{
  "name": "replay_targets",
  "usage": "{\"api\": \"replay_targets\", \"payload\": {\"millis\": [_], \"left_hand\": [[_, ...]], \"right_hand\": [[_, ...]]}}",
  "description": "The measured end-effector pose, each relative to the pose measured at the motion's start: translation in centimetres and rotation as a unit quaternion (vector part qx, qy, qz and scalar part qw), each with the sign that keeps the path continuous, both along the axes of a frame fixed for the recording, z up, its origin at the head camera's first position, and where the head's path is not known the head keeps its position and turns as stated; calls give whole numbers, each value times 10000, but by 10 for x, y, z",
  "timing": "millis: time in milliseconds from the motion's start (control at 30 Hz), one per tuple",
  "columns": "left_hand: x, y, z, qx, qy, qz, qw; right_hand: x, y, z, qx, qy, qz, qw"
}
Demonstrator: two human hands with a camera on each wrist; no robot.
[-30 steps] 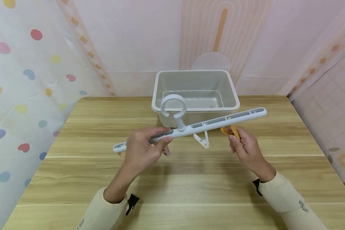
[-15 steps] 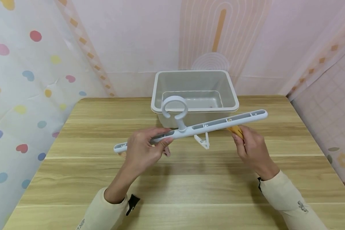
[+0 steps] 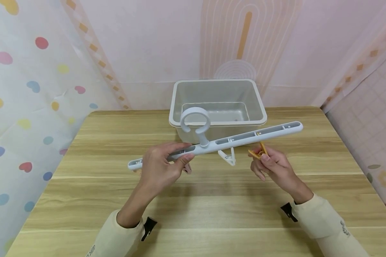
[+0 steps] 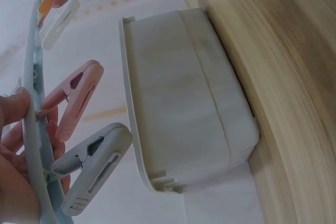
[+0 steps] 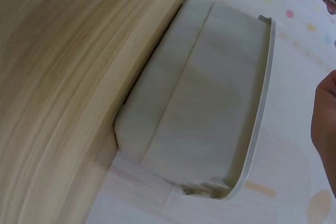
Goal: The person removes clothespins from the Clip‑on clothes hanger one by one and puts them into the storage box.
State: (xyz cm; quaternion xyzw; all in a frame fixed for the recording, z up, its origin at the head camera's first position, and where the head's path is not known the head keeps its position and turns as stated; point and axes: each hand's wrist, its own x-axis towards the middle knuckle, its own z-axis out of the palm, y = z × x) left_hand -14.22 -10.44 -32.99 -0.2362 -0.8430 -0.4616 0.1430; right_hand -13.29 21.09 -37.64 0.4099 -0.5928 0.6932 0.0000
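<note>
My left hand (image 3: pixel 161 167) grips a pale blue clip hanger (image 3: pixel 214 145) left of its round hook, holding it tilted above the table with the right end higher. My right hand (image 3: pixel 276 169) pinches the orange clip (image 3: pixel 255 154) under the right part of the bar, thumb against one leg. Left of that clip hangs a white clip (image 3: pixel 226 158). In the left wrist view, a pink clip (image 4: pixel 79 103) and a grey clip (image 4: pixel 100 171) hang near my left fingers. My right hand shows only partly at the edge of the right wrist view.
A grey plastic bin (image 3: pixel 218 123) stands at the back of the wooden table (image 3: pixel 206 214), just behind the hanger. Patterned cloth (image 3: pixel 154 53) hangs behind the table and at both sides.
My right hand turned the orange clip rightward, then back left, and its fingers are now lower with both clip legs showing. My left hand and the hanger stay nearly still.
</note>
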Motion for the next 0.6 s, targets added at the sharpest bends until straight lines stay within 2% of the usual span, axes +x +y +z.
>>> {"api": "replay_targets", "payload": {"millis": [100,167,267,367,433,467,600], "left_hand": [[0,0,0,-36,-53,35,10000],[0,-1,0,-43,-85,30,10000],[0,-1,0,-44,-125,22,9999],[0,-1,0,-100,-119,64,9999],[0,-2,1,-168,-94,110,9998],[0,-2,0,-208,-69,132,9997],[-1,-3,0,-313,9,175,9994]], "right_hand": [[0,1,-1,41,-101,-19,9999],[1,1,-2,164,-77,-288,9994],[4,-1,-3,335,73,-886,9955],[6,-4,-3,527,413,-1660,9839],[5,-4,-4,771,819,-2236,9682],[5,-3,-5,976,1030,-2541,9567],[1,2,-7,1759,1948,-3515,8986]]}}
